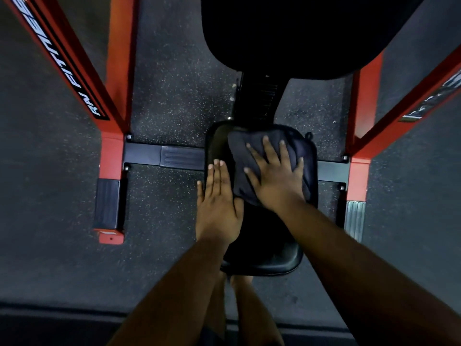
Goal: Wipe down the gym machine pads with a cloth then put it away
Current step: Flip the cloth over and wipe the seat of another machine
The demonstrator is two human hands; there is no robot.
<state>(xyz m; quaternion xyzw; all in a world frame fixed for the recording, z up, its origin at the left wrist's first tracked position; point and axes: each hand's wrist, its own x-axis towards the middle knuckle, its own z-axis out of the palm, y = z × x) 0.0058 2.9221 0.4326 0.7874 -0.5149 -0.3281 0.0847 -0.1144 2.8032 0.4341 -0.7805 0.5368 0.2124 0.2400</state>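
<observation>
Wiping step underway. Right hand [275, 174], fingers spread flat, presses dark cloth [245, 156] onto seat pad [262, 264]. Left hand [217, 196] flat beside it, steadying. Next: sweep nearer end, then backrest pad [287, 33] beyond fingertips.

A dark navy folded cloth [252, 156] lies on the glossy black vinyl seat pad [262, 260]. Beyond that pad sits a larger black padded backrest [287, 33]. On either side of the seat pad run bright red-orange steel frame beams [117, 71], each with a black strip lettered in white (the lettering partly cut off). The rubber floor [174, 96] is charcoal, flecked with pale speckles.
</observation>
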